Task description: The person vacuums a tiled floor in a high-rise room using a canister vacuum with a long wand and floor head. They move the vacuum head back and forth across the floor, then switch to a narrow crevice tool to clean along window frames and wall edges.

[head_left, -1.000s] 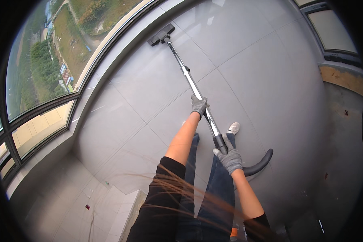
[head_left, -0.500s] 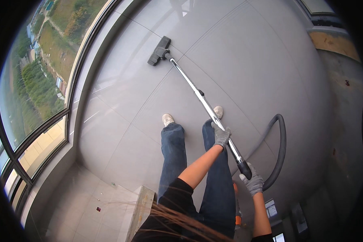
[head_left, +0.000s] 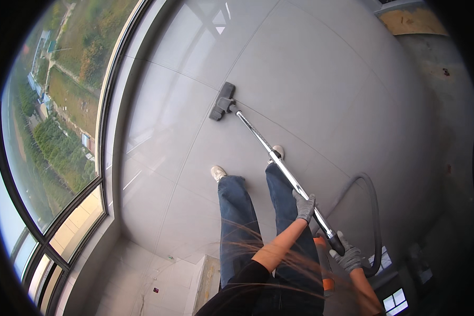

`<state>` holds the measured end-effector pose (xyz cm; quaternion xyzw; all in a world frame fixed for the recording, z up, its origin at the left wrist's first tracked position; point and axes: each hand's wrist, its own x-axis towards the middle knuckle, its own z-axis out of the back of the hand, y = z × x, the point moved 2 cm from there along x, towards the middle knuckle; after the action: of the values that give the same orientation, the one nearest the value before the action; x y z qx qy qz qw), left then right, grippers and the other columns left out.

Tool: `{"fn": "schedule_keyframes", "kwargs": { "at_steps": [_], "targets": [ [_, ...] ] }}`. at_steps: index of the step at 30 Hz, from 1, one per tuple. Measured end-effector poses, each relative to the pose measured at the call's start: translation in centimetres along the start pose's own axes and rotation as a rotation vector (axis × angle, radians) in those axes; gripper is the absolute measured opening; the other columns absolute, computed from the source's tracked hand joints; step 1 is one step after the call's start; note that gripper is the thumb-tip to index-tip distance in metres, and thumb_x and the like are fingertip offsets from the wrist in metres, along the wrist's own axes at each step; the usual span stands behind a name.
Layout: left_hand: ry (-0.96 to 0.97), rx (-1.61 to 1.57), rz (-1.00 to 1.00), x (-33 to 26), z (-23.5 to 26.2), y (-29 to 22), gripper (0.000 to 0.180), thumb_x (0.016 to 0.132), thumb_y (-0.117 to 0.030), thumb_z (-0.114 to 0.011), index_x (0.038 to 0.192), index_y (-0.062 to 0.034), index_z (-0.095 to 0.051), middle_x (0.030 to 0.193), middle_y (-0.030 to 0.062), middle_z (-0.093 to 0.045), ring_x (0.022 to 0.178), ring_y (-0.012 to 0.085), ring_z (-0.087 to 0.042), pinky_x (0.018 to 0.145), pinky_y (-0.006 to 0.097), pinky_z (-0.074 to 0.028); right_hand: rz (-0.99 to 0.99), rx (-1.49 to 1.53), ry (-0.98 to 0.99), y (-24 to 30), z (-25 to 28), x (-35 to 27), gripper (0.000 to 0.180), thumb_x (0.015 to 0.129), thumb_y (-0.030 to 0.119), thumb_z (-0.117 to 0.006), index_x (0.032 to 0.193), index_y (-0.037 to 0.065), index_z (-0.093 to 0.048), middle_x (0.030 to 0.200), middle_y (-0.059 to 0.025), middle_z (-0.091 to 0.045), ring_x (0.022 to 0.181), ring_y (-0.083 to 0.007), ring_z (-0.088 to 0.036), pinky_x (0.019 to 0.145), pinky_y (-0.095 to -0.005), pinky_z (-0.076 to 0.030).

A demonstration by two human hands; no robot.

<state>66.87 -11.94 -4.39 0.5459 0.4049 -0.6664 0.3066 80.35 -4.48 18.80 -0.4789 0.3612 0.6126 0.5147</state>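
Note:
A vacuum cleaner wand [head_left: 279,167], a shiny metal tube, slants from lower right up to a dark floor head [head_left: 223,101] lying on the grey tiles. My left hand [head_left: 304,205], in a grey glove, is wrapped round the tube's lower part. Behind it my gloved right hand [head_left: 347,256] grips the black handle end [head_left: 335,244]. From that end a grey hose [head_left: 376,221] loops out to the right. An orange part [head_left: 326,263], perhaps the vacuum's body, shows partly beside my right leg.
Large windows [head_left: 52,158] with a dark frame and a low sill run along the left. My two light shoes [head_left: 218,173] stand on the tiled floor [head_left: 326,68]. A concrete block edge [head_left: 208,279] is near my left leg; a rough grey surface with a tan board [head_left: 413,22] lies far right.
The floor head has come nearer to my feet, and both hands have drawn back, lower and to the right with the wand. The view has shifted too.

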Motion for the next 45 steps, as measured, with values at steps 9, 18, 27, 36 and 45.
{"fn": "schedule_keyframes", "kwargs": {
  "at_steps": [9,18,27,36,45],
  "targets": [
    [-0.345,-0.037,-0.382,19.0,21.5,-34.7,0.060,0.083,-0.002,-0.064,0.123,-0.0104,-0.020,0.088,0.0181,-0.053,0.058,0.0268,-0.061,0.045,0.041,-0.054,0.730,0.263,0.014,41.0,6.3,19.7,0.076,0.083,0.054,-0.058,0.148,0.025,-0.033,0.115,-0.0162,-0.066,0.095,-0.0321,-0.065,0.090,-0.0396,-0.048],
    [-0.243,-0.163,-0.274,18.8,16.2,-29.5,0.051,0.082,0.003,-0.061,0.112,-0.0077,-0.021,0.083,0.0175,-0.052,0.057,0.0231,-0.060,0.045,0.040,-0.056,0.607,0.249,-0.043,28.7,4.3,19.2,0.068,0.085,0.048,-0.062,0.145,0.026,-0.038,0.125,-0.0165,-0.061,0.110,-0.0362,-0.060,0.095,-0.0414,-0.047],
    [-0.096,0.084,0.165,-0.3,1.2,5.6,0.064,0.084,-0.010,-0.065,0.128,0.0013,-0.020,0.077,0.0163,-0.060,0.054,0.0261,-0.062,0.045,0.039,-0.054,0.091,0.023,0.227,-2.3,-1.8,-3.0,0.101,0.071,0.040,-0.079,0.152,0.031,-0.018,0.130,-0.0207,-0.056,0.115,-0.0398,-0.057,0.097,-0.0426,-0.046],
    [-0.136,0.027,-0.055,5.7,7.8,0.2,0.048,0.085,-0.011,-0.065,0.112,-0.0020,-0.026,0.065,0.0119,-0.054,0.046,0.0214,-0.056,0.037,0.036,-0.048,0.150,0.104,0.087,5.8,-4.1,-1.1,0.095,0.072,0.030,-0.079,0.150,0.031,-0.025,0.117,-0.0195,-0.064,0.104,-0.0368,-0.064,0.093,-0.0409,-0.050],
    [-0.308,0.392,-0.269,15.1,25.2,-4.6,0.036,0.080,-0.015,-0.066,0.102,-0.0003,-0.042,0.072,0.0168,-0.059,0.057,0.0300,-0.063,0.047,0.041,-0.050,0.325,0.303,0.104,18.5,-17.4,1.6,0.095,0.076,0.042,-0.075,0.151,0.038,-0.017,0.114,-0.0241,-0.063,0.104,-0.0423,-0.061,0.092,-0.0446,-0.047]
  ]
}}
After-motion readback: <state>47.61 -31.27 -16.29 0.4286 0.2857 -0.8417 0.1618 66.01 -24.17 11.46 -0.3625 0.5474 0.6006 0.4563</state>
